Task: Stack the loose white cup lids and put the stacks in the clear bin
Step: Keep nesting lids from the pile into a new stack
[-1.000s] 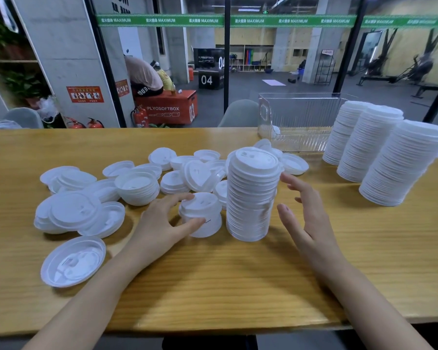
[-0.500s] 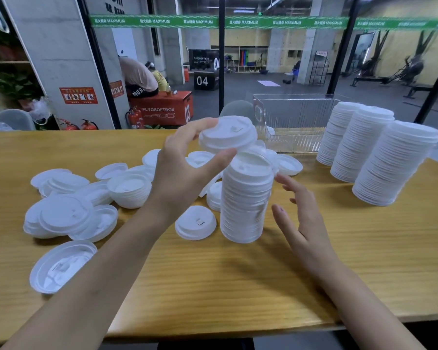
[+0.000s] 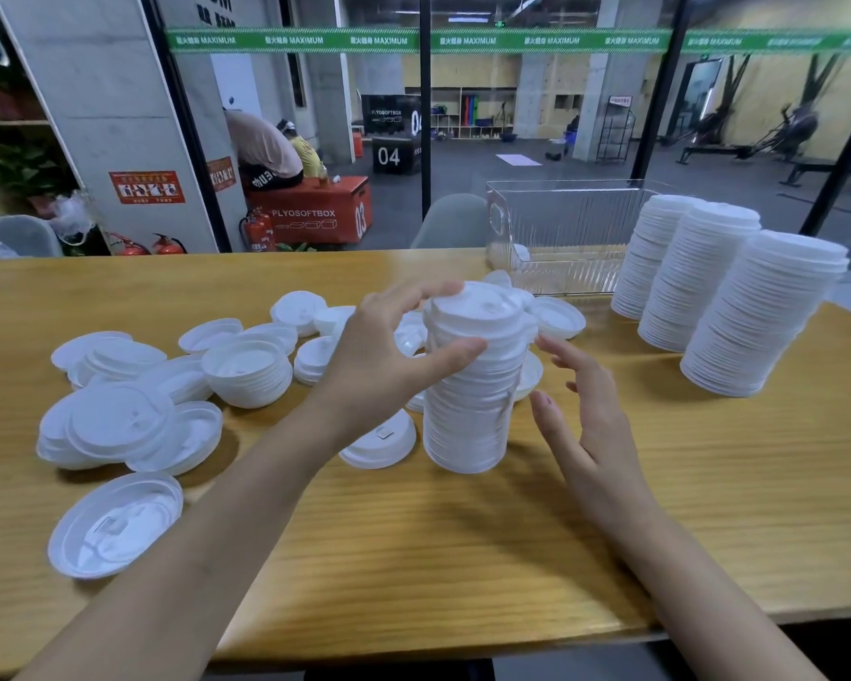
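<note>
A tall stack of white cup lids [image 3: 467, 415] stands mid-table. My left hand [image 3: 389, 351] holds its topmost lids [image 3: 477, 309], thumb on the near side and fingers over the far rim. My right hand [image 3: 580, 415] hovers open just right of the stack, fingers spread, not touching it. Loose white lids [image 3: 119, 425] lie scattered across the left and middle of the table, some nested in small piles [image 3: 246, 366]. One single lid [image 3: 379, 442] lies beside the stack's base. The clear bin [image 3: 556, 238] stands at the back right.
Three tall finished lid stacks [image 3: 747, 317] lean at the right, beside the clear bin. An upturned lid [image 3: 114, 525] lies near the front left. The wooden table [image 3: 463, 557] has a front edge close to my arms. A glass wall runs behind the table.
My left hand has lowered the lids it carried onto the top of the tall stack. My right hand has stayed beside the stack.
</note>
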`<move>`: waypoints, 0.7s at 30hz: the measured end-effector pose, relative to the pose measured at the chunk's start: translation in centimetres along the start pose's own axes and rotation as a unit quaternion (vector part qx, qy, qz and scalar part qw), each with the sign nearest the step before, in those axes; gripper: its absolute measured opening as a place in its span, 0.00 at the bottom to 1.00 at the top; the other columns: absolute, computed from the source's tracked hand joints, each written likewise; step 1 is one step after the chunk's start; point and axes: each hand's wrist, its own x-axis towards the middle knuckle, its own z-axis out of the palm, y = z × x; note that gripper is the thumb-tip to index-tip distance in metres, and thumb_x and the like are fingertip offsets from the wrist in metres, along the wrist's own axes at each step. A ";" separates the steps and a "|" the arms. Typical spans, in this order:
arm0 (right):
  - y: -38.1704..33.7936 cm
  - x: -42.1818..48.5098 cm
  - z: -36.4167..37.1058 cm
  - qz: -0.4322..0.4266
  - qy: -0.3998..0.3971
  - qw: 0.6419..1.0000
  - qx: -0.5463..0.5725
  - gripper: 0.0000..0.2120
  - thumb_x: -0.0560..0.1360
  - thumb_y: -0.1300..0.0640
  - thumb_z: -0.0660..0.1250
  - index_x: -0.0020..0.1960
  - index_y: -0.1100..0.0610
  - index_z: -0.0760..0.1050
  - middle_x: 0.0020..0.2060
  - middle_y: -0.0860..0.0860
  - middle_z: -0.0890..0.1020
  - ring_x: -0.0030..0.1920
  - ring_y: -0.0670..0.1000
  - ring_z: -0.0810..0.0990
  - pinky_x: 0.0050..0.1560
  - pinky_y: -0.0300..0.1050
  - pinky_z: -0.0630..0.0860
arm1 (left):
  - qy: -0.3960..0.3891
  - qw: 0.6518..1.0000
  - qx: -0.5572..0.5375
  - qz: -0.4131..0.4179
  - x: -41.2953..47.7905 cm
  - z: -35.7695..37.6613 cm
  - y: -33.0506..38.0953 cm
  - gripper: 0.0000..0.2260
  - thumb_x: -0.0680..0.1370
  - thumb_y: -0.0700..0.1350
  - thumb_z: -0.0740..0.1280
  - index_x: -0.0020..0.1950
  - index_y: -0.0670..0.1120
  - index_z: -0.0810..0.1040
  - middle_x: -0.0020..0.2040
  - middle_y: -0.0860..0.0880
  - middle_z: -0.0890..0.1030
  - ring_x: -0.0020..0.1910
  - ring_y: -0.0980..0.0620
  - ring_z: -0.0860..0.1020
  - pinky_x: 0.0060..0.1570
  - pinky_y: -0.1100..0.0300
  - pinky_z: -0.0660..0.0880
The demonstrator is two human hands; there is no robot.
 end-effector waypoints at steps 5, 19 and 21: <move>0.0 0.0 0.0 0.003 0.001 1.000 -0.002 0.23 0.79 0.45 0.57 0.72 0.52 0.66 0.68 0.42 0.72 0.67 0.51 0.70 0.67 0.51 0.68 | -0.029 1.000 0.008 -0.010 0.1 0.5 0.4 0.22 0.67 0.60 0.72 0.61 0.62 0.75 0.62 0.65 0.76 0.65 0.61 0.68 0.59 0.74 0.62; 0.1 -0.1 0.0 0.015 -0.007 1.000 0.000 0.24 0.79 0.45 0.57 0.72 0.55 0.67 0.68 0.45 0.72 0.68 0.51 0.69 0.67 0.52 0.68 | -0.012 0.999 0.019 -0.023 -0.3 0.5 -1.3 0.28 0.68 0.61 0.74 0.66 0.61 0.73 0.63 0.65 0.73 0.67 0.59 0.67 0.59 0.71 0.61; 0.1 -0.1 0.0 0.016 -0.008 1.000 0.004 0.24 0.79 0.45 0.57 0.72 0.54 0.66 0.68 0.44 0.72 0.68 0.51 0.69 0.67 0.52 0.67 | -0.003 0.999 0.019 -0.027 -0.6 -0.1 -1.8 0.33 0.65 0.67 0.74 0.68 0.64 0.69 0.65 0.65 0.72 0.67 0.62 0.66 0.59 0.70 0.61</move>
